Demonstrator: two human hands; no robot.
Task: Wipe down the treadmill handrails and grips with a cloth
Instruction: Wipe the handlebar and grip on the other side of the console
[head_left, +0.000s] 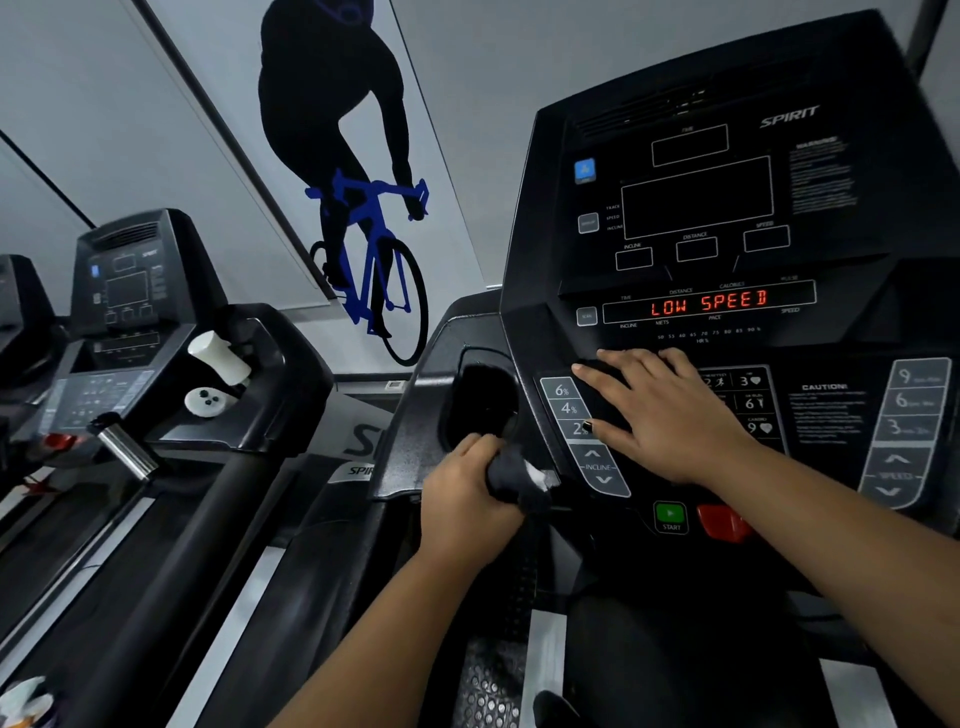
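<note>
At the lower left corner of the treadmill console (519, 312), just beside the round cup holder (483, 405), the left hand (467, 499) is curled tightly round a dark cloth (514, 480) with a small white patch showing. The cloth bunches out of the fist towards the incline keys (597, 467); what lies under it is hidden. The right hand (670, 415) lies flat on the console's key panel, fingers straight and spread, gripping nothing, its thumb by the 2% key. Above it the red display (709, 303) reads LOW SPEED. A green START button (669, 514) and a red button (722, 522) sit near the console's lower edge. A neighbouring treadmill (156, 338) carries a white bottle (218, 358).
</note>
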